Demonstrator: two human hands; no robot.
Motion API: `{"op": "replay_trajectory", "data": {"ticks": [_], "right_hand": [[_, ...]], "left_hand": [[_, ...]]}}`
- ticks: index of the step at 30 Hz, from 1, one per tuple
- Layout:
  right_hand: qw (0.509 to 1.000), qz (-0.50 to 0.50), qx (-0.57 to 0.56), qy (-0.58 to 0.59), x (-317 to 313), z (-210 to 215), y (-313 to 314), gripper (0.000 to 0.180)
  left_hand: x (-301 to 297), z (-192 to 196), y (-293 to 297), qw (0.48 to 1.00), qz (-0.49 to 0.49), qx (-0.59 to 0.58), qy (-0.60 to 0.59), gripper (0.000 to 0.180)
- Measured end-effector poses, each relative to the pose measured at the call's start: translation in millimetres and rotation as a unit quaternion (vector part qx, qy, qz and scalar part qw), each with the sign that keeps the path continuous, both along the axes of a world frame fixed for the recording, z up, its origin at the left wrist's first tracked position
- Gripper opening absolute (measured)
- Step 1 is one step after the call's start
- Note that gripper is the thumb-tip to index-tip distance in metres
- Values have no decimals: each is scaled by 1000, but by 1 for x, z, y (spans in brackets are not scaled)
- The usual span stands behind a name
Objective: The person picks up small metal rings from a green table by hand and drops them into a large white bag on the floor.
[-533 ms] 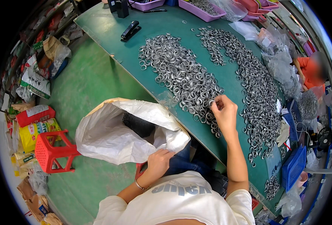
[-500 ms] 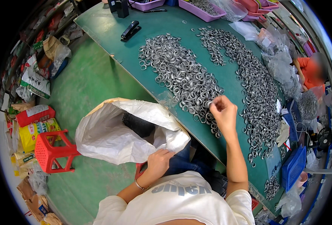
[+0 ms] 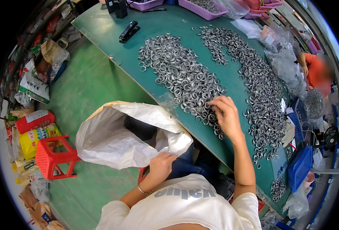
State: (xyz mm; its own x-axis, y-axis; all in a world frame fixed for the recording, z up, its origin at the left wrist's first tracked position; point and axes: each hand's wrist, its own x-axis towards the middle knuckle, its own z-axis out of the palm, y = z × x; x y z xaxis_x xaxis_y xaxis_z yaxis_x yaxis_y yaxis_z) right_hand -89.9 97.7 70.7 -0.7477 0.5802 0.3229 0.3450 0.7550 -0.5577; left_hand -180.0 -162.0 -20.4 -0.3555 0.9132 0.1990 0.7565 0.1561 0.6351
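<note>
My left hand (image 3: 161, 166) is closed on the near rim of a large white woven sack (image 3: 100, 142). The sack's mouth gapes, and something dark (image 3: 139, 128) shows inside. Over the lower right edge of a heap of grey metal rings (image 3: 181, 71), my right hand (image 3: 227, 115) reaches down with its fingers stretched toward the rings. Thumb and fingers are a little apart, and no ring can be made out between them. A second, longer band of smaller-looking rings (image 3: 263, 92) curves along the table to the right of this hand.
The green table (image 3: 112, 42) has a slanting edge beside the sack. A black stapler (image 3: 129, 32) and a purple tray (image 3: 204, 11) lie farther back. A red stool (image 3: 56, 159) stands left of the sack. Blue baskets (image 3: 300, 168) and a person in orange (image 3: 316, 73) are at right.
My right hand has let go of the ring it pinched; its fingers have spread over the heap. My left hand keeps its hold on the sack. The view has shifted slightly.
</note>
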Motion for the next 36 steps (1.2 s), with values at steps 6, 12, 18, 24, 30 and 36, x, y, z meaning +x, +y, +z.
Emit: {"op": "replay_trajectory", "data": {"ticks": [6, 12, 18, 24, 30, 36], "right_hand": [[995, 12, 97, -30, 11, -25, 23, 14], [925, -102, -347, 121, 24, -36, 32, 6], [754, 7, -635, 168, 5, -21, -17, 15], [932, 159, -325, -21, -57, -49, -99, 17], [946, 200, -255, -15, -46, -26, -74, 16], [996, -8, 80, -38, 6, -7, 25, 27]], "left_hand": [[0, 1, 2, 1000, -6, 3, -2, 18], [1, -1, 1, 1000, 1, -1, -6, 17], [1, 2, 1, 1000, 0, -10, 0, 18], [2, 2, 4, 1000, 2, 3, -1, 19], [-1, -1, 0, 1000, 4, -24, -11, 20], [1, -1, 2, 1000, 7, 9, -22, 19]]}}
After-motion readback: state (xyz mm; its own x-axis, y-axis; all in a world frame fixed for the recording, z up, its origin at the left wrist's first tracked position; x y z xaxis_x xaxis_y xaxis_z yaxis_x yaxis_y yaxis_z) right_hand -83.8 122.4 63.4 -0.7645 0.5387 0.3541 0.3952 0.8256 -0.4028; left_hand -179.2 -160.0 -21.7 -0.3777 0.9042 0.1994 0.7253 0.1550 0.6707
